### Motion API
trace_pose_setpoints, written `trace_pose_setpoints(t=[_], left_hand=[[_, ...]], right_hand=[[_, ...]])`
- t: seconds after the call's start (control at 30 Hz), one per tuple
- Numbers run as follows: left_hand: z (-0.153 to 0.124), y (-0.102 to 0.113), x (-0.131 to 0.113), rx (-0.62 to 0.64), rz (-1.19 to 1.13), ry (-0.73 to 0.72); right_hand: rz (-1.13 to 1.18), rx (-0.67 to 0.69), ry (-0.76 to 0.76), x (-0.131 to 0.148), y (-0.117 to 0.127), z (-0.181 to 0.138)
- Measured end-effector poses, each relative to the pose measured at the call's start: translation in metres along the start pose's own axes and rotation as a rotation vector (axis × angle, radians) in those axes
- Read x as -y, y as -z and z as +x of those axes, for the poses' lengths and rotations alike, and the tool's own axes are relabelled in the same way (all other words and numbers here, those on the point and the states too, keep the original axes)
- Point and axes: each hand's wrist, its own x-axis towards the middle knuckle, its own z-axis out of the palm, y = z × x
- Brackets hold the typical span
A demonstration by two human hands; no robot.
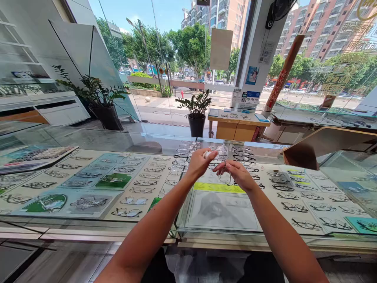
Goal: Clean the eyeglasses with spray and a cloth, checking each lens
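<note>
My left hand [200,162] is closed, its thumb pointing right, around a small white object [207,154] whose kind I cannot make out. My right hand [237,173] pinches a pair of clear-lensed eyeglasses [225,179]. One lens hangs below the right fingers. A clear, shiny shape just right of the left thumb may be the other lens; the hands partly hide it. Both hands are over the glass display counter [184,220], close together. Rows of eyeglass frames lie under the glass around them.
A magazine [38,157] lies on the counter at the left. A brown angled panel [326,145] stands at the right. Inside the case are green pads [113,180] and a yellow strip [219,187]. Beyond the counter are potted plants [196,118] and a wooden display table [235,129].
</note>
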Motion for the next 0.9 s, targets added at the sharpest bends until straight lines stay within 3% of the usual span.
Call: trace_pose_setpoints(t=[0.1, 0.3, 0.43, 0.57, 0.67, 0.8, 0.9], left_hand=[[0.001, 0.002, -0.002, 0.065, -0.035, 0.023], [-0.002, 0.003, -0.009, 0.17, 0.034, 0.023], [-0.006, -0.001, -0.011, 0.269, 0.123, 0.005], [-0.002, 0.007, -0.011, 0.265, 0.009, 0.054], [0.012, 0.026, -0.003, 0.128, -0.084, 0.076], [0.038, 0.062, 0.022, -0.224, -0.141, 0.093], [0.05, 0.091, 0.046, -0.412, 0.019, 0.136]], right_hand=[[0.129, -0.04, -0.025, 0.003, -0.001, 0.0], [0.349, -0.247, -0.034, 0.005, 0.002, 0.005], [0.365, -0.257, -0.022, 0.003, 0.001, 0.007], [0.415, -0.262, -0.036, 0.003, 0.002, 0.006], [0.462, -0.265, -0.05, 0.003, 0.006, 0.006], [0.503, -0.285, -0.059, 0.005, 0.01, 0.005], [0.523, -0.301, -0.065, 0.006, 0.011, 0.005]])
